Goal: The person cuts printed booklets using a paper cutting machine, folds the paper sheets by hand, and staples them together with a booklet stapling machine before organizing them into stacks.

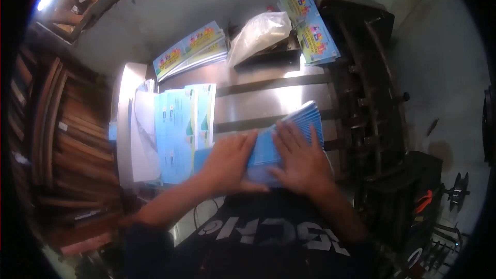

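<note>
Metal table (248, 106), grey wall (181, 5), 2 hands (303, 157) on blue sheets (264, 147)

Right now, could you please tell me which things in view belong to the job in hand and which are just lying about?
Probably the job:
fanned blue sheets, under the left hand and right hand
blue printed sheets to their left
picture sheets at the back

Probably just lying about:
plastic bag
wooden slats
orange object

A bundle of light-blue paper sheets (264, 147) lies slantwise just below the centre of the view, partly covered, its right end spread into a stepped fan of narrow, pale-edged stripes.
</note>
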Demonstrator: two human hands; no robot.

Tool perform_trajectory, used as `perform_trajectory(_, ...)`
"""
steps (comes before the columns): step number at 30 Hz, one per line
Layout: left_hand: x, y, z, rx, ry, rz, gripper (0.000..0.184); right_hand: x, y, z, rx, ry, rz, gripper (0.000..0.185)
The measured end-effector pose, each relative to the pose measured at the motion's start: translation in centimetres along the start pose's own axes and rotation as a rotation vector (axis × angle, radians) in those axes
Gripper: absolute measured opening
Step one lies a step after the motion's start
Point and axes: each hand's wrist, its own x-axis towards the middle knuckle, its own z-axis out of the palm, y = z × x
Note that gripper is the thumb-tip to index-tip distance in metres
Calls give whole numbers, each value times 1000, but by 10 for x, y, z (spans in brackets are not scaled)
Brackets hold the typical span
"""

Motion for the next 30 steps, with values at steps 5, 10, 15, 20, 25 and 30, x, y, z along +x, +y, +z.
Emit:
perform_trajectory(5,-9,-1,12,-16,42,-49,104,13,23,-47,167,52,204,66)
perform_trajectory(10,-26,3,19,-30,-7,3,92,-2,112,35,1558,91,327,60)
perform_trajectory(15,-46,-60,-12,-395,-167,-196,83,-47,106,69,1398,146,510,71)
perform_trajectory(20,-89,-127,111,-1664,362,-172,93,-63,82,76,1467,303,264,81)
perform_trajectory(25,-74,-53,98,-1860,732,-171,98,-70,82,102,1598,375,84,93)
perform_trajectory(30,-79,-76,103,-1701,460,-247,100,-64,92,100,1453,359,235,90)
